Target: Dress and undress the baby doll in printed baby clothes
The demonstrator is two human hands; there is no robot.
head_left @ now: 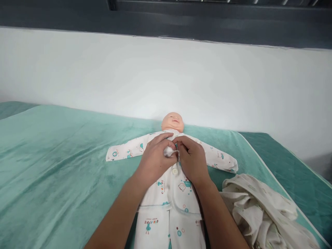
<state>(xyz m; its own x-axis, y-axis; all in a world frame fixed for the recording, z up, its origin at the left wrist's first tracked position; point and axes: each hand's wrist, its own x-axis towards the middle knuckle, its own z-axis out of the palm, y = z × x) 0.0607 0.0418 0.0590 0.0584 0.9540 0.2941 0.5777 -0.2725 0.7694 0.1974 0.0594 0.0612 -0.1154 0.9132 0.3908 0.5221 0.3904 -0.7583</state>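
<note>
A baby doll (173, 121) lies on its back, dressed in a white printed baby jacket (162, 188) and matching pants (153, 231). Both sleeves stretch out to the sides. At the chest, my left hand (158, 154) pinches the front edge of the jacket, lifting a small fold of cloth. Close against it, my right hand (191, 155) has its fingers closed on the other side of the same opening. A pale round button (175, 171) shows just below my hands. My fingers hide whatever lies between their tips.
A green plush blanket (64, 166) covers the bed under the doll. Crumpled white cloth (259, 211) lies at the lower right, near my right forearm. Behind the doll rises a white wall (166, 76), with a dark rail (194, 22) above.
</note>
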